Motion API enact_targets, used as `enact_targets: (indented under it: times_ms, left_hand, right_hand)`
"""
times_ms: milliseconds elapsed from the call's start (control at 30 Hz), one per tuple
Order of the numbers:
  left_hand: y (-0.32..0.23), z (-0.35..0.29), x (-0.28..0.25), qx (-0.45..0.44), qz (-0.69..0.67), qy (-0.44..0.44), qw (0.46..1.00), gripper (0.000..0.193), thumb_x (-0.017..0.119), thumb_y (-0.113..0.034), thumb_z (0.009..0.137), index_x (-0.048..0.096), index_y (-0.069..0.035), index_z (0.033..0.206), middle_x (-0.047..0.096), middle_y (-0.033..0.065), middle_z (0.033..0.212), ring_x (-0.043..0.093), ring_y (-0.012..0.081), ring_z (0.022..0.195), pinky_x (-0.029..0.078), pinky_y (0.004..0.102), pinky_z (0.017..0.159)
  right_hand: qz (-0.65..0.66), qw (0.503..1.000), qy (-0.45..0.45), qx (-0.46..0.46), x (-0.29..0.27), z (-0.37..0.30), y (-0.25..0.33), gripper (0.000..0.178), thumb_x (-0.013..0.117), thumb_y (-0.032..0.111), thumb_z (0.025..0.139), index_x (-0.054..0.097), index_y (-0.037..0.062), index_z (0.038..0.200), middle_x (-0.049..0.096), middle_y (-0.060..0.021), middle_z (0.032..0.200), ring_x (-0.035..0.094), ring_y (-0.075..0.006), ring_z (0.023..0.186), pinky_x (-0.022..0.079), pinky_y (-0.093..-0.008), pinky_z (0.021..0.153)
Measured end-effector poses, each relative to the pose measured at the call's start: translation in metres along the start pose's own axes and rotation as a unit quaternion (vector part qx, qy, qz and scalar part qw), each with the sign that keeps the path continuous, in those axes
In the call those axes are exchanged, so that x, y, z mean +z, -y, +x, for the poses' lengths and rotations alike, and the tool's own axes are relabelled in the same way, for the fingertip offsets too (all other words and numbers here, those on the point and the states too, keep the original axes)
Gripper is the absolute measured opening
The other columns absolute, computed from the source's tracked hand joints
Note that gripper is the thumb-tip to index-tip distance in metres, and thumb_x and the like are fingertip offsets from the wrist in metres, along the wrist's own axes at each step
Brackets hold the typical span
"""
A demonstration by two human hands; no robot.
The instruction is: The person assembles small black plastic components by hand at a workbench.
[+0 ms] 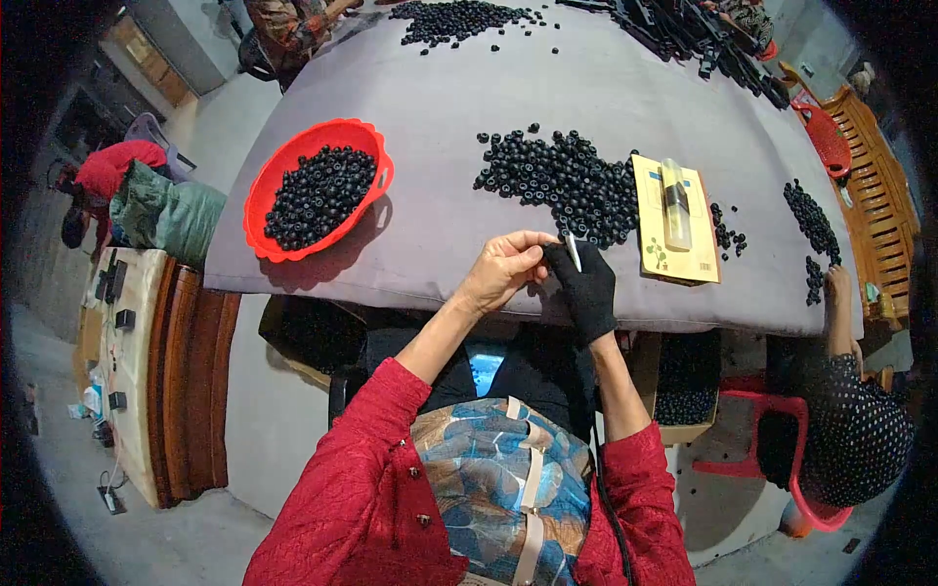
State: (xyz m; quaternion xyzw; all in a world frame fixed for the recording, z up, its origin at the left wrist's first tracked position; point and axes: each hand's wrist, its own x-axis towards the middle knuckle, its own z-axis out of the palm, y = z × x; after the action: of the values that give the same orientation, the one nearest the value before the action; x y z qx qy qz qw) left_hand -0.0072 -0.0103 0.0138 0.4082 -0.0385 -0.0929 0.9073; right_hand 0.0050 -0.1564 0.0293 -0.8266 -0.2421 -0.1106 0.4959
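Observation:
My bare left hand (503, 273) and my black-gloved right hand (584, 293) meet just above the table's near edge. The left fingertips are pinched together; whatever they hold is hidden or too dark to make out against the glove. From my right hand a slim, pale pen-like tool (574, 254) sticks up, its lower part hidden in the closed fingers. Just beyond my hands spreads a pile of small black ring-shaped pieces (557, 176). To the left, a red plastic basket (381, 146) holds many more of them.
Right of the pile lies a yellow card (694, 262) bearing a clear tube (675, 205). Another person's hand (837, 283) touches black pieces at the right edge. Farther off are another pile (459, 21) and long black strips (684, 39). A box of pieces (684, 391) stands below the table.

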Motion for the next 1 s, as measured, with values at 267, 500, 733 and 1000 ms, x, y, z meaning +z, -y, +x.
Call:
enact_targets:
  times_ms: [267, 500, 733, 1000]
  left_hand:
    - [0.0, 0.0, -0.002, -0.015, 0.025, -0.003, 1.0, 0.019, 0.06, -0.008, 0.08, 0.059, -0.004, 0.099, 0.057, -0.0001, 0.07, 0.052, 0.0061, 0.06, 0.044, 0.0197, 0.052]
    - [0.0, 0.004, -0.002, 0.041, -0.066, -0.035, 0.996, 0.022, 0.058, -0.005, 0.081, 0.056, -0.002, 0.103, 0.056, 0.0012, 0.067, 0.052, 0.0082, 0.056, 0.044, 0.0204, 0.052]
    - [0.001, 0.002, -0.004, 0.042, -0.05, -0.039, 0.997, 0.019, 0.059, -0.001, 0.079, 0.058, -0.001, 0.097, 0.06, 0.0055, 0.073, 0.059, 0.0118, 0.064, 0.05, 0.0219, 0.058]
    - [0.005, 0.003, -0.012, 0.043, -0.034, 0.002, 0.998, 0.016, 0.061, 0.0, 0.077, 0.058, -0.002, 0.093, 0.062, 0.0064, 0.08, 0.059, 0.012, 0.065, 0.051, 0.0225, 0.062]
  right_hand:
    - [-0.038, 0.996, -0.032, -0.077, 0.003, 0.0, -0.009, 0.02, 0.061, 0.019, 0.081, 0.06, 0.0023, 0.091, 0.06, -0.0049, 0.075, 0.055, -0.0108, 0.067, 0.043, -0.0254, 0.06]
    - [0.042, 0.998, -0.019, 0.037, 0.007, -0.003, -0.024, 0.019, 0.062, 0.019, 0.08, 0.061, 0.0026, 0.089, 0.06, -0.0042, 0.075, 0.053, -0.0095, 0.066, 0.042, -0.0243, 0.059]
    - [0.049, 0.992, 0.0, 0.116, 0.007, -0.001, -0.013, 0.023, 0.061, 0.028, 0.079, 0.058, 0.0066, 0.088, 0.058, -0.0089, 0.077, 0.058, -0.0207, 0.068, 0.045, -0.0313, 0.06]
    - [0.109, 0.982, -0.022, 0.154, 0.006, -0.001, -0.006, 0.023, 0.065, 0.022, 0.076, 0.057, 0.0032, 0.089, 0.059, -0.0063, 0.076, 0.054, -0.0132, 0.067, 0.044, -0.0277, 0.061]
